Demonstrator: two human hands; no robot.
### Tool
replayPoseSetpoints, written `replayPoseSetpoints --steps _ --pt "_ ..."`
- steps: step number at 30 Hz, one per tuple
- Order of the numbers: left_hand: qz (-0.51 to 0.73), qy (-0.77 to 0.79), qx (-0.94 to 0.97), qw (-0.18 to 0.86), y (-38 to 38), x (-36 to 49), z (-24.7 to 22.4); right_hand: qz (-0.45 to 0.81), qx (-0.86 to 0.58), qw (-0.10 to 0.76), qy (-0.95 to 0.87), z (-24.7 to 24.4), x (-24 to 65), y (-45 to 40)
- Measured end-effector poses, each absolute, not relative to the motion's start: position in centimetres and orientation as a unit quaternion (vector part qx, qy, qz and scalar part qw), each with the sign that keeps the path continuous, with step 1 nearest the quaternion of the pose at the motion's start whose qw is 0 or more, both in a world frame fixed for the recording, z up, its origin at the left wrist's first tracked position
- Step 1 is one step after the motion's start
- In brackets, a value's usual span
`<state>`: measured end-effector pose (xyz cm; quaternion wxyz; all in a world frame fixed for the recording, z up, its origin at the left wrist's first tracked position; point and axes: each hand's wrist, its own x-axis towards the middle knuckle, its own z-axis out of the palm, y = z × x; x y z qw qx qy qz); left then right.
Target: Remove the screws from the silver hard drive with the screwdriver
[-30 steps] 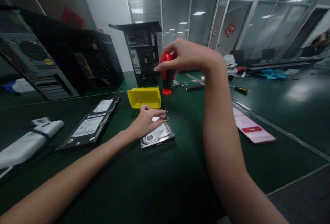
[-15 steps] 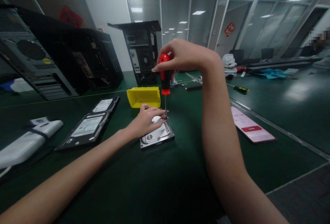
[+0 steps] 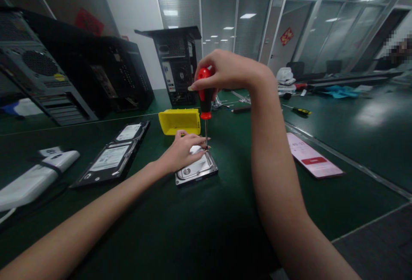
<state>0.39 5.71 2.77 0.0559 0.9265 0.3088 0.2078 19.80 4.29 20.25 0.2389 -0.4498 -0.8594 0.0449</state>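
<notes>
A silver hard drive (image 3: 206,166) lies flat on the green table in front of me. My left hand (image 3: 185,151) grips it from the left, its palm over the label and its fingertips beside the screwdriver's tip. From above, my right hand (image 3: 214,71) is closed around the red and black handle of a screwdriver (image 3: 205,104). The shaft points straight down, and its tip meets the drive's far right part between the left thumb and fingers. Whatever lies under the tip is hidden. Just behind the drive, a yellow plastic bin (image 3: 179,122) rests on its side, opening toward me.
Two more hard drives (image 3: 111,157) lie at left, near a white power strip (image 3: 41,177). Computer cases (image 3: 178,65) stand behind. A pink-screened phone (image 3: 313,155) lies right of my forearm, with another screwdriver (image 3: 301,111) beyond it. Loose metal tools (image 3: 240,97) are scattered further back.
The screwdriver's handle and my right hand have shifted very slightly left. My left hand and the hard drive stay in place.
</notes>
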Motion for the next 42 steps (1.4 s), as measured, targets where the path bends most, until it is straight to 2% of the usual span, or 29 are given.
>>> replayPoseSetpoints --steps 18,42 --pt "0.218 0.312 0.923 0.059 6.06 0.16 2.30 0.073 -0.441 0.267 -0.854 19.98 20.13 4.58" --pt "0.233 0.308 0.922 0.028 5.71 0.41 2.00 0.058 -0.511 0.240 -0.824 20.00 19.36 4.44"
